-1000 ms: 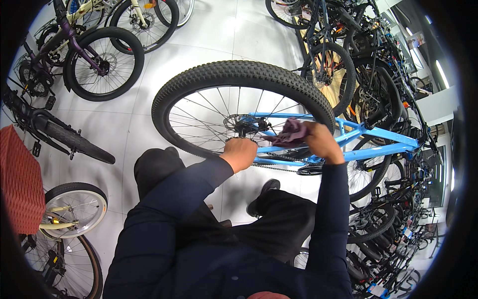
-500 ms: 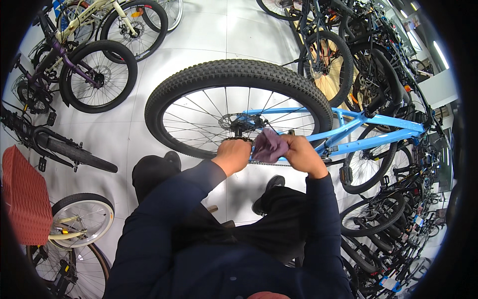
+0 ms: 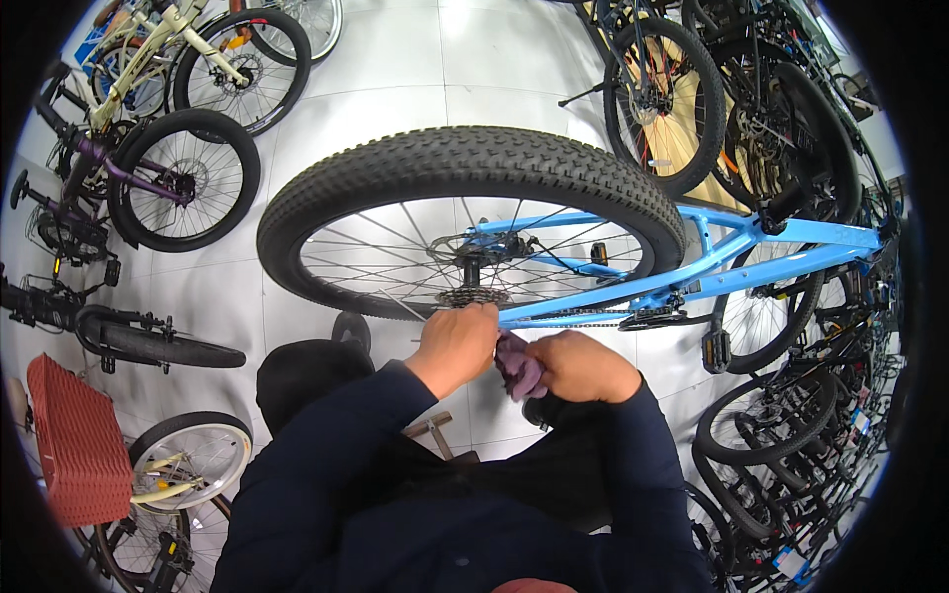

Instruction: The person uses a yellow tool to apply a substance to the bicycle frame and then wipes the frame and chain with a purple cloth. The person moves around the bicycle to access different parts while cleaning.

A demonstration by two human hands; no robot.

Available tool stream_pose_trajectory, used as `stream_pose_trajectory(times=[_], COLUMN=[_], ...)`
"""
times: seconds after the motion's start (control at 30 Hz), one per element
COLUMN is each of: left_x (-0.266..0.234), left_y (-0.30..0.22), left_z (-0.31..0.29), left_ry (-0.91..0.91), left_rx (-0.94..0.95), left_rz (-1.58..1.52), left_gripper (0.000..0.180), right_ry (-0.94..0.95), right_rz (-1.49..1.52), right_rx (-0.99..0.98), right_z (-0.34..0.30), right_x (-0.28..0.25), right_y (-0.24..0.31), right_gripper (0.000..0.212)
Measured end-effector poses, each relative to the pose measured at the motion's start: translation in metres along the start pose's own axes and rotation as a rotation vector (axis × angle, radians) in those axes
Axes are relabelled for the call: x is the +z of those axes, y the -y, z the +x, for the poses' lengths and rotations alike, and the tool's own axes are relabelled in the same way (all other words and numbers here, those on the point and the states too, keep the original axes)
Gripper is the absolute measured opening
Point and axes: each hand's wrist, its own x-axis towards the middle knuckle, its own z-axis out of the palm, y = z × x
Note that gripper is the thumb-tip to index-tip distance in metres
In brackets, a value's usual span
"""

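Observation:
A blue bicycle frame (image 3: pixel 682 277) stands in front of me with its knobby rear tire (image 3: pixel 474 148) turned toward the left. My left hand (image 3: pixel 460 341) is closed just below the cassette (image 3: pixel 473 296), at the rear end of the frame. Whatever its fingers grip there is hidden. A crumpled purple cloth (image 3: pixel 521 368) is pinched in my right hand (image 3: pixel 585 368), on the near side of the chain (image 3: pixel 573 324). The cloth's upper end meets my left fingertips. Through the spokes the brake disc (image 3: pixel 465 247) shows.
Several bicycles crowd the right side, one wheel (image 3: pixel 664 104) standing behind the blue frame. On the left are a purple bicycle (image 3: pixel 119 163), a black wheel (image 3: pixel 163 341) and a red basket (image 3: pixel 79 445). A small wooden stool (image 3: pixel 435 432) shows between my legs.
My right hand and the cloth have moved nearer to my body, away from the wheel hub. My left hand has shifted slightly nearer and left. The wheel appears larger in view.

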Motion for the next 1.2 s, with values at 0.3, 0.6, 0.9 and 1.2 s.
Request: stream_pose_trajectory(times=[0.3, 0.6, 0.9, 1.2], left_x=[0.000, 0.003, 0.010, 0.006], left_y=[-0.002, -0.006, -0.009, -0.018], left_z=[0.012, 0.012, 0.007, -0.016], left_ry=[-0.030, -0.065, -0.056, -0.087], left_rx=[0.033, 0.044, 0.118, 0.208], left_rz=[0.080, 0.122, 0.192, 0.345], left_gripper=[0.018, 0.014, 0.007, 0.005], right_ry=[-0.028, -0.091, -0.114, 0.169], right_rz=[-0.074, -0.174, -0.139, -0.105], right_rx=[0.067, 0.077, 0.053, 0.187], right_z=[-0.008, -0.016, -0.010, -0.012], right_x=[-0.002, 0.005, -0.005, -0.001], right_y=[-0.018, -0.031, -0.021, -0.019], right_gripper=[0.026, 0.019, 0.020, 0.020])
